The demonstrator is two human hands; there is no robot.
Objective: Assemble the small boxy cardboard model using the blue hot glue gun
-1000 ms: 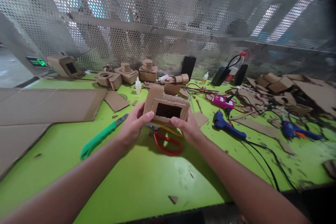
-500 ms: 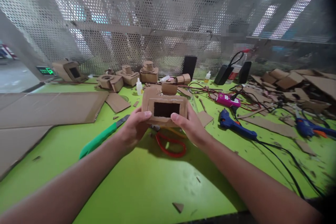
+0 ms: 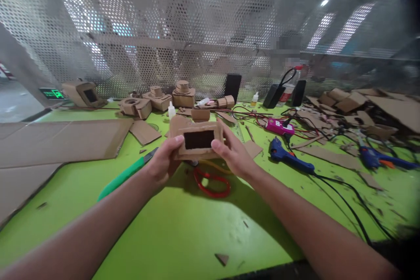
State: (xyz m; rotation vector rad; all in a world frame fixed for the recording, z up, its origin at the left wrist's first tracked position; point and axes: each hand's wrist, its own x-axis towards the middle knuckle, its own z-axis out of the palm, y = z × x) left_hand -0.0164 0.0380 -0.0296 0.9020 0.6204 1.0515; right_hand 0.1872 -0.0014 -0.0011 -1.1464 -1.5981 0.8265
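Note:
A small cardboard camera model [image 3: 197, 140] is held up above the table, its face with a dark rectangular panel turned toward me. My left hand [image 3: 166, 157] is closed around its left end, thumb on the front beside the panel. On the opposite end, my right hand [image 3: 234, 153] grips it, with the thumb at the panel's right edge; most of the fingers are hidden behind it. Below lies a red looped handle [image 3: 213, 194] with a yellow part near it, partly covered. Beside my left forearm rests a green-handled utility knife [image 3: 123, 179].
Cardboard camera models [image 3: 134, 107] stand along the back near small glue bottles [image 3: 171, 110]. Cardboard sheets [image 3: 65, 140] lie left. On the right are blue glue guns [image 3: 292, 157], a pink power strip [image 3: 280, 126], cords and a scrap pile [image 3: 383, 105]. A perforated screen [image 3: 197, 22] rises behind.
The view has shifted slightly. Both hands keep hold of the cardboard camera, which has tilted a little, and the right fingers now show more along its right side.

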